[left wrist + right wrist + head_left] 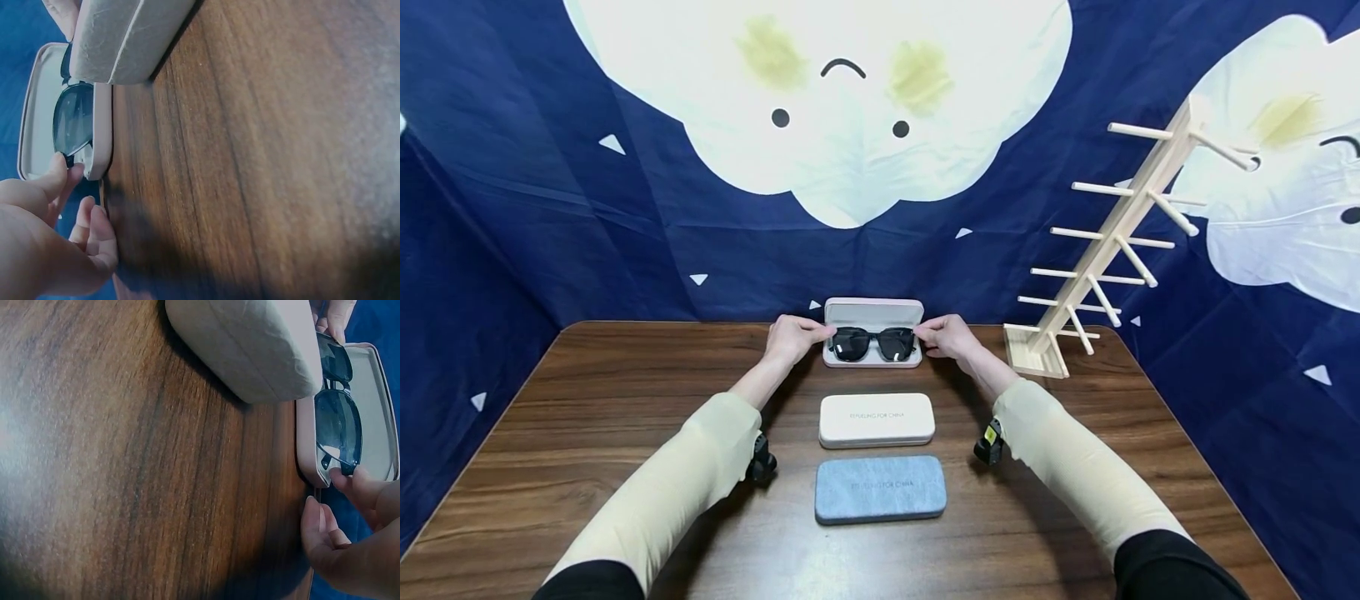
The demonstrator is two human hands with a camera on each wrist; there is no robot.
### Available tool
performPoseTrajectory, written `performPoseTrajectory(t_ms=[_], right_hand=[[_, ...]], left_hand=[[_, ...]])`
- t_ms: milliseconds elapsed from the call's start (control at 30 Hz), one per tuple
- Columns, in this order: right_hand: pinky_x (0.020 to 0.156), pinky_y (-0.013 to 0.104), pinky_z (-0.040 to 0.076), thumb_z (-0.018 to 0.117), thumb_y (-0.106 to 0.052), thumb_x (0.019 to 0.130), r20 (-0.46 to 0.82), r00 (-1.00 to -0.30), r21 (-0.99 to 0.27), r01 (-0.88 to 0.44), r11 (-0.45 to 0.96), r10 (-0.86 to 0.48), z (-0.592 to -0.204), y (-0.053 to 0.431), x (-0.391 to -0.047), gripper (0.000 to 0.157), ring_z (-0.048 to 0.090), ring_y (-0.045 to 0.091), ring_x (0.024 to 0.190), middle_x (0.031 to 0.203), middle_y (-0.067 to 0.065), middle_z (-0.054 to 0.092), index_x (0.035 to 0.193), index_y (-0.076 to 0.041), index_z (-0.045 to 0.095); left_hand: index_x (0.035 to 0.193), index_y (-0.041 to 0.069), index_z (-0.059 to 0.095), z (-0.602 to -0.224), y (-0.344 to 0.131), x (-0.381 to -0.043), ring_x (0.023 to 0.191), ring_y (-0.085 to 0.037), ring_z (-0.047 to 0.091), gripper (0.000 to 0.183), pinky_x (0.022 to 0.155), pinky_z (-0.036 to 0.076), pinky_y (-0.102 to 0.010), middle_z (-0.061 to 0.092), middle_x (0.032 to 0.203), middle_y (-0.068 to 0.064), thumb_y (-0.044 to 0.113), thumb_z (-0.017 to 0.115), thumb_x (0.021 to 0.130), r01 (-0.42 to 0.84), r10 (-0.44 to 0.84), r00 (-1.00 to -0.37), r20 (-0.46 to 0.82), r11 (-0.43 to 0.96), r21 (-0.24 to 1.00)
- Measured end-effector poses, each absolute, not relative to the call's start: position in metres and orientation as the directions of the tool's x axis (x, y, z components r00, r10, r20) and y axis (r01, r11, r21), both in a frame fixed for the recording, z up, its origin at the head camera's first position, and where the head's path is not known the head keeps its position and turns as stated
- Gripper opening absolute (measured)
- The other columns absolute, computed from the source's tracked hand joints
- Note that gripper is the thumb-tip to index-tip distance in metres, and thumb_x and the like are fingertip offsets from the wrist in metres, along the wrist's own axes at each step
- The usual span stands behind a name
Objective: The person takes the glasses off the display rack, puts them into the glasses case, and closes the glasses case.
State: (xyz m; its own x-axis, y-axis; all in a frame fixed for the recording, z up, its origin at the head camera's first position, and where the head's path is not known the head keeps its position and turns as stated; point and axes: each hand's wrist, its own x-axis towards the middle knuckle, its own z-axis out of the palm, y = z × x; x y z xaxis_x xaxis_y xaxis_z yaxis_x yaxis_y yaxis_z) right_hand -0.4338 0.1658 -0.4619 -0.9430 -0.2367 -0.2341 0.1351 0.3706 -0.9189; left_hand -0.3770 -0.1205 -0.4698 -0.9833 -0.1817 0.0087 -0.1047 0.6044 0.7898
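Note:
Dark sunglasses (895,343) with black frames lie across the opened glasses case (872,310), which has a pinkish shell and pale lining. My left hand (790,337) pinches their left end between thumb and index finger. At the opposite end, my right hand (951,336) pinches the frame's corner the same way. Both wrist views show the lenses (74,119) facing out over the case's lower half, with the lid (372,394) standing up behind. The other fingers of each hand are bent beside the case and hold nothing.
A closed white glasses case (877,419) lies in front of the opened one, and a closed blue case (880,490) lies nearer still. At the back right of the wooden table (587,442) stands a wooden peg rack (1105,237). A cloud-patterned blue cloth (625,242) hangs behind.

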Motion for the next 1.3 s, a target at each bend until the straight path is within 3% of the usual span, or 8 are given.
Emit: performPoseTrajectory(t_ms=[200,500,933,1200,1300], right_hand=[[0.084,0.034,0.062,0.066,-0.01,0.1,-0.256,-0.947,-0.885,0.149,0.441,-0.194,-0.454,0.159,-0.429,0.028,0.06,0.008,0.075,0.085,-0.002,0.067,0.118,0.012,0.068],[0.073,0.027,0.06,0.067,-0.01,0.1,-0.271,-0.944,-0.877,0.162,0.452,-0.189,-0.452,0.158,-0.428,0.029,0.057,0.009,0.073,0.08,-0.004,0.067,0.119,0.011,0.068],[0.075,0.027,0.061,0.067,-0.011,0.1,-0.275,-0.94,-0.893,0.173,0.415,-0.2,-0.452,0.159,-0.428,0.029,0.063,0.01,0.075,0.089,-0.001,0.07,0.12,0.01,0.069],[0.079,0.032,0.062,0.068,-0.013,0.099,-0.277,-0.941,-0.902,0.185,0.391,-0.194,-0.453,0.161,-0.428,0.028,0.064,0.011,0.074,0.092,0.0,0.07,0.118,0.008,0.069],[0.078,0.032,0.062,0.068,-0.013,0.099,-0.277,-0.945,-0.905,0.195,0.377,-0.174,-0.451,0.163,-0.428,0.025,0.065,0.012,0.075,0.097,0.005,0.071,0.114,0.007,0.069]], left_hand=[[0.101,0.009,0.082,-0.468,-0.12,-0.377,0.126,-0.037,0.062,0.03,0.112,0.044,-0.046,0.077,0.115,-0.012,0.036,0.079,0.089,-0.12,-0.184,-0.983,-0.007,0.616,0.778],[0.101,0.009,0.082,-0.468,-0.119,-0.377,0.126,-0.036,0.062,0.028,0.113,0.043,-0.045,0.077,0.112,-0.011,0.034,0.079,0.09,-0.139,-0.189,-0.982,-0.021,0.637,0.759],[0.089,0.01,0.084,-0.466,-0.116,-0.373,0.116,-0.034,0.068,0.02,0.105,0.05,-0.043,0.08,0.102,-0.009,0.03,0.083,0.085,-0.116,-0.236,-0.97,0.052,0.647,0.754],[0.095,0.009,0.083,-0.468,-0.119,-0.375,0.122,-0.037,0.065,0.028,0.111,0.047,-0.045,0.079,0.11,-0.011,0.035,0.082,0.087,-0.127,-0.206,-0.979,0.016,0.661,0.739],[0.097,0.007,0.082,-0.467,-0.121,-0.376,0.12,-0.037,0.064,0.034,0.107,0.048,-0.042,0.079,0.11,-0.011,0.04,0.082,0.086,-0.141,-0.204,-0.979,-0.009,0.642,0.754]])
